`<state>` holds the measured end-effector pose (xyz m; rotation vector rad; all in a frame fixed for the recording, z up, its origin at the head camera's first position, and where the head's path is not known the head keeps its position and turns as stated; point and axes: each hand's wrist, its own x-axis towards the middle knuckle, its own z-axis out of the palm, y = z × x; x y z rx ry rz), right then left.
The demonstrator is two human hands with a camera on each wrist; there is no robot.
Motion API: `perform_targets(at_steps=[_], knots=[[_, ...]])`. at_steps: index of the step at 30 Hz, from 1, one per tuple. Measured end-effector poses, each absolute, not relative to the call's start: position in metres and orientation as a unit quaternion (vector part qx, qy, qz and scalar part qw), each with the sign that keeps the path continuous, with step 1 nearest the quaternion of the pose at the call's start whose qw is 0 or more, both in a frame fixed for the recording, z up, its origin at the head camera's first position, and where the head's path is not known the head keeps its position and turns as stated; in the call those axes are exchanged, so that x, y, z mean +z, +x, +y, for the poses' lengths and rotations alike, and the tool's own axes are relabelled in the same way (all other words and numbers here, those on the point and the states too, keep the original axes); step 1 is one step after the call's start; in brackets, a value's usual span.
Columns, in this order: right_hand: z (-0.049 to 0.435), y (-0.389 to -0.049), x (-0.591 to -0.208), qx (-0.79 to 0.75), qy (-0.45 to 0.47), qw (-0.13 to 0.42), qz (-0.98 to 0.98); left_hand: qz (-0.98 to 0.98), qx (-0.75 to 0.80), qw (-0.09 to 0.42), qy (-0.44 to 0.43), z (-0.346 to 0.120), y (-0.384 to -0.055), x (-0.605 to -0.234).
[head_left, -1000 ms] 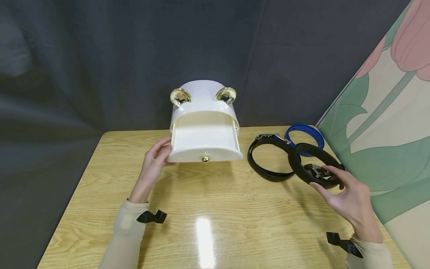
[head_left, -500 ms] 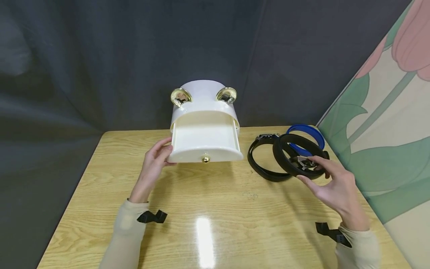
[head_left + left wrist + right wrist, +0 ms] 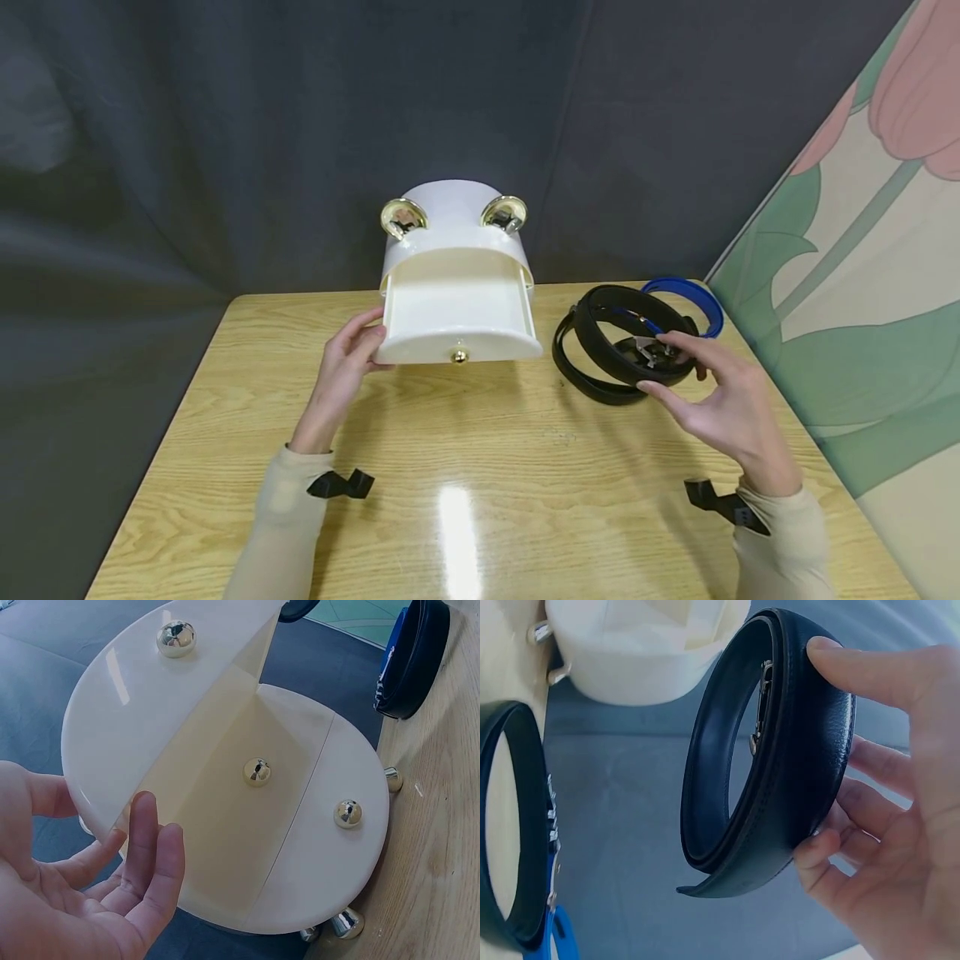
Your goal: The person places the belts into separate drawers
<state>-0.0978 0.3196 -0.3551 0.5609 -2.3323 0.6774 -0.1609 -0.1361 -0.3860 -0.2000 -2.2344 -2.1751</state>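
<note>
A white rounded drawer box with shiny gold fittings stands at the table's back edge. Its upper drawer, with a gold knob, is pulled out and nothing lies in it. My left hand grips the drawer's left front corner; in the left wrist view the thumb and fingers meet at its edge. To the right, my right hand holds a coiled black belt with a metal buckle, raised off the table. Behind it, partly hidden, another coiled black belt rests on the table.
A coiled blue belt lies at the back right beside the black one. Below the pulled-out drawer, the left wrist view shows closed drawer fronts with gold knobs. A dark curtain hangs behind the wooden table; a flower-patterned panel borders the right.
My right hand has carried the coiled black belt leftward, from beside the patterned panel to over the other black belt. The left hand and the drawer have stayed in place.
</note>
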Motion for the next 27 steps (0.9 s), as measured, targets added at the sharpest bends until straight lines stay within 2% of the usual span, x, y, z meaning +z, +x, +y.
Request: perform_targets(at_steps=[12,18,27], knots=[[0.29,-0.111,-0.34,0.283,0.266,0.292,-0.874,-0.719,-0.692,0.01,-0.063,-0.138,-0.162,-0.388],[0.274,-0.119,-0.333,0.293,0.296,0.296,-0.86,-0.718,-0.694,0.009,-0.059,-0.137,-0.164,-0.387],[0.255,-0.129,-0.321,0.298,0.319,0.265,-0.86,-0.719,-0.693,0.004,-0.052,-0.136,-0.164,-0.388]])
